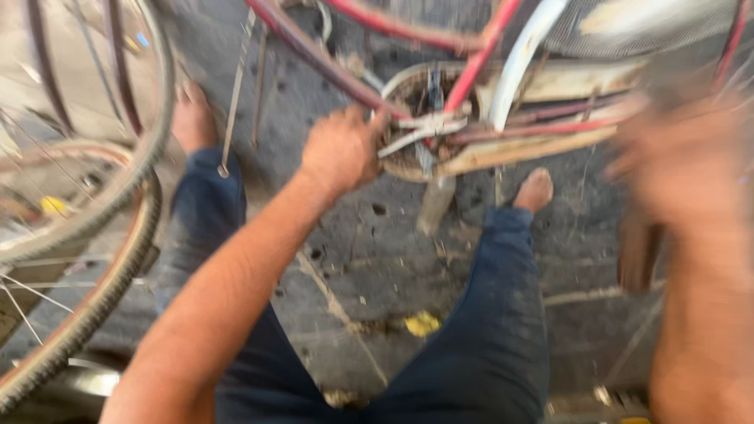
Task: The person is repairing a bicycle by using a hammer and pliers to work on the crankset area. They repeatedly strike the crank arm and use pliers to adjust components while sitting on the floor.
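Our left hand (pixel 339 149) is curled into a loose fist at the round, rusty chain-and-crank housing (pixel 424 118) of a red-tubed bicycle frame (pixel 471 67); the fingers press against its left rim, though we cannot tell whether they grip anything there. A pale metal crank arm (pixel 420 129) crosses the housing just beside our knuckles, and a white curved frame tube (pixel 522 51) rises from it toward the top edge. Our right hand (pixel 679 161) is a blur at the right, near the rear end of the frame, and we cannot tell whether it is open or closed. Below it hangs a brown, flat wooden-looking piece (pixel 638 251), too blurred to identify.

Our dark blue trouser legs (pixel 487 330) spread over the grey, stained concrete floor (pixel 377 259), bare feet (pixel 536 190) under the frame. A thin metal rod (pixel 236 94) leans near the left foot. Two spoked bicycle wheels with worn tyres (pixel 102 228) crowd the left side, close to our left knee. A small yellow scrap (pixel 422 323) lies between our legs.
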